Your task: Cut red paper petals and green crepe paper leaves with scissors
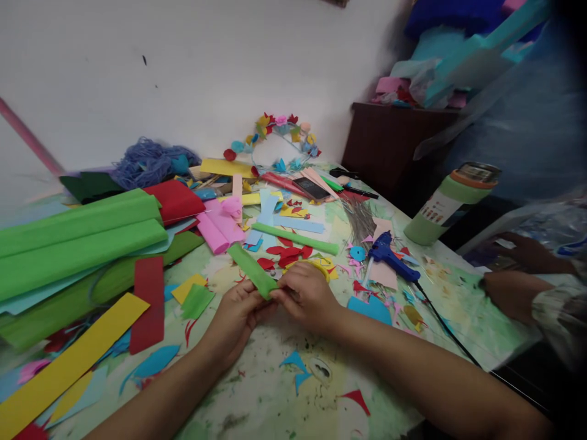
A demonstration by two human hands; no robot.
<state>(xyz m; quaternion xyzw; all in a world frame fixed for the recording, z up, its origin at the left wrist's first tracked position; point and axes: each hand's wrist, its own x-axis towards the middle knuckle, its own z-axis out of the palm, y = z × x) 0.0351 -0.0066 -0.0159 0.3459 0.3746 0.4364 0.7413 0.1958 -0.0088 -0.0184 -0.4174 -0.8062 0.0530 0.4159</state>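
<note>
A folded strip of green crepe paper (250, 267) slants away from me over the middle of the table. My left hand (238, 311) pinches its near end from the left. On the right, my right hand (309, 293) is closed with thumb and finger on the same end, so both hands meet there. Just beyond my right knuckles shows a curved yellow thing (322, 269); whether it is held, I cannot tell. Red paper petals (288, 252) lie past the hands. Another green strip (296, 238) lies behind them.
Green paper rolls (82, 238) and a yellow strip (77, 360) fill the left side. A blue glue gun (389, 253) with its cord lies right, near a green bottle (452, 205). A paper-flower wreath (279, 143) leans on the wall. Another person's hands (518, 287) are at right.
</note>
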